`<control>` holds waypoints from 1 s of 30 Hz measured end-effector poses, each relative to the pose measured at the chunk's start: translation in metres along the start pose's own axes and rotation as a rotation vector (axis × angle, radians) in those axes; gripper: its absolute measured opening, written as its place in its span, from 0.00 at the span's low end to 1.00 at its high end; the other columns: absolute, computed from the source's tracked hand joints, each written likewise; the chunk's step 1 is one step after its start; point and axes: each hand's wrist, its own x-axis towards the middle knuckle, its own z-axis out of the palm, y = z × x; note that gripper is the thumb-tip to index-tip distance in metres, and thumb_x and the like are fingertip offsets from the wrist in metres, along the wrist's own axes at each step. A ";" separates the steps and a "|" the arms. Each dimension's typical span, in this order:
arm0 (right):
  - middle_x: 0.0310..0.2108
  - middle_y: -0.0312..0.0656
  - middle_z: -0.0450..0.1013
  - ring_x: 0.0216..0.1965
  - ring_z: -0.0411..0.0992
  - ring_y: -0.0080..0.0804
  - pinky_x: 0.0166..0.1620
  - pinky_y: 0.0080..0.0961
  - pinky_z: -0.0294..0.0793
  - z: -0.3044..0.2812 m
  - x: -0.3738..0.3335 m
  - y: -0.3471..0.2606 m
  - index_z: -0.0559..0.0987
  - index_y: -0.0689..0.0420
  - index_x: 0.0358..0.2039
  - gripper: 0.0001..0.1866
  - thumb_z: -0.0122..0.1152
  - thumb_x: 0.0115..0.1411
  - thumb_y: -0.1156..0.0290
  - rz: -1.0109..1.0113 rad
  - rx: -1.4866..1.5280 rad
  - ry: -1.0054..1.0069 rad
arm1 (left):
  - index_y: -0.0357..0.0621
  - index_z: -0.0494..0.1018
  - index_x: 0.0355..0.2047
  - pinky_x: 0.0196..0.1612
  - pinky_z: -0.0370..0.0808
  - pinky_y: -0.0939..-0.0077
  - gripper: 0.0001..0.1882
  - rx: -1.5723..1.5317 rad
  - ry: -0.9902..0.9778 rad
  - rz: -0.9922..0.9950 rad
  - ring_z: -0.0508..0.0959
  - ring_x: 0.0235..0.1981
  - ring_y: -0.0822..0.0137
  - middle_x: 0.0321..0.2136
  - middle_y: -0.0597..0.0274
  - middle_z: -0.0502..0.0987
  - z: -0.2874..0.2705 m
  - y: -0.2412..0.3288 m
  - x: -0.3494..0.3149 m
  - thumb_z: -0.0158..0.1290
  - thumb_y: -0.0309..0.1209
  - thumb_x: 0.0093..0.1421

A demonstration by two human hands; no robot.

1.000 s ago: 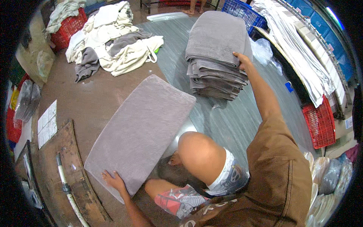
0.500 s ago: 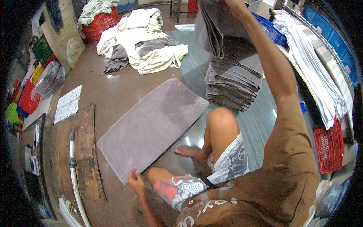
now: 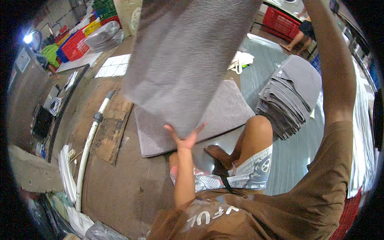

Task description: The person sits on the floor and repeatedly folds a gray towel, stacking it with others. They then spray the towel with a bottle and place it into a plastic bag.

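Note:
A grey plush mat [image 3: 188, 60] hangs blurred in front of me, running out past the top edge. My left hand [image 3: 186, 140] is at its lower end, palm up, with thumb and fingers spread; whether it touches the mat is unclear. My right arm reaches up out of the picture, so its hand is hidden. Flat on the floor beneath lies another grey mat [image 3: 230, 102], partly covered from sight by the hanging one. On my right stands a pile of folded grey mats [image 3: 294, 86].
A wooden board [image 3: 114, 134] and a white pipe [image 3: 89, 148] lie on the left. Beyond them are white tiles [image 3: 114, 66] and a red basket [image 3: 75, 45]. Another person's legs [image 3: 300, 38] show near a red crate [image 3: 280, 24] at the far right. White cloth [image 3: 242, 60] lies ahead.
A grey mat has come off the right-hand pile and now hangs over the flat mat. My left hand left the flat mat's near corner and spread its fingers; my right hand rose out of view.

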 end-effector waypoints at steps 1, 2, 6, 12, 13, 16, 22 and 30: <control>0.62 0.59 0.23 0.64 0.24 0.46 0.64 0.37 0.25 -0.007 -0.003 0.006 0.27 0.71 0.57 0.43 0.39 0.56 0.61 -0.016 0.048 0.019 | 0.54 0.52 0.59 0.56 0.51 0.41 0.50 -0.010 -0.150 0.091 0.57 0.56 0.48 0.55 0.52 0.60 0.024 0.006 -0.008 0.52 0.65 0.40; 0.62 0.57 0.23 0.65 0.24 0.44 0.64 0.37 0.25 -0.012 -0.007 0.014 0.29 0.71 0.58 0.42 0.40 0.56 0.61 -0.056 0.093 0.059 | 0.54 0.55 0.58 0.56 0.52 0.43 0.47 0.024 -0.107 0.216 0.57 0.56 0.49 0.56 0.52 0.60 0.020 0.028 -0.018 0.54 0.62 0.41; 0.61 0.58 0.44 0.62 0.45 0.44 0.63 0.36 0.41 -0.025 -0.050 0.057 0.43 0.73 0.58 0.36 0.41 0.56 0.63 0.044 0.381 0.375 | 0.40 0.59 0.53 0.52 0.61 0.46 0.31 0.323 0.348 0.575 0.65 0.51 0.49 0.50 0.51 0.65 0.022 0.129 -0.100 0.52 0.40 0.51; 0.56 0.62 0.47 0.59 0.46 0.55 0.61 0.48 0.40 -0.205 -0.112 0.175 0.43 0.77 0.54 0.38 0.47 0.51 0.67 0.292 0.601 0.393 | 0.33 0.66 0.45 0.44 0.72 0.64 0.20 0.527 0.521 0.568 0.75 0.41 0.58 0.39 0.51 0.74 0.060 0.195 -0.163 0.49 0.31 0.53; 0.57 0.62 0.45 0.59 0.45 0.55 0.62 0.47 0.41 -0.225 -0.135 0.189 0.42 0.77 0.55 0.40 0.48 0.50 0.66 0.334 0.618 0.468 | 0.33 0.66 0.44 0.43 0.73 0.65 0.19 0.561 0.568 0.552 0.75 0.40 0.58 0.39 0.51 0.74 0.062 0.193 -0.161 0.49 0.30 0.53; 0.61 0.61 0.34 0.64 0.32 0.52 0.63 0.42 0.34 -0.281 -0.220 0.241 0.36 0.76 0.56 0.43 0.47 0.50 0.66 0.309 0.759 0.673 | 0.32 0.66 0.42 0.41 0.74 0.67 0.18 0.672 0.671 0.509 0.76 0.38 0.60 0.38 0.51 0.74 0.069 0.190 -0.156 0.48 0.30 0.53; 0.62 0.59 0.31 0.64 0.26 0.50 0.63 0.45 0.29 -0.318 -0.282 0.275 0.32 0.72 0.58 0.44 0.46 0.50 0.69 0.170 0.876 0.865 | 0.36 0.69 0.40 0.35 0.74 0.70 0.18 0.980 0.813 0.518 0.76 0.34 0.62 0.34 0.56 0.75 0.090 0.218 -0.114 0.53 0.33 0.50; 0.63 0.54 0.33 0.64 0.29 0.53 0.64 0.49 0.29 -0.270 -0.199 0.208 0.36 0.70 0.59 0.47 0.47 0.41 0.73 -0.157 1.087 0.237 | 0.33 0.65 0.46 0.47 0.71 0.67 0.24 1.159 0.432 0.659 0.74 0.42 0.60 0.44 0.52 0.71 0.192 0.280 -0.045 0.52 0.36 0.53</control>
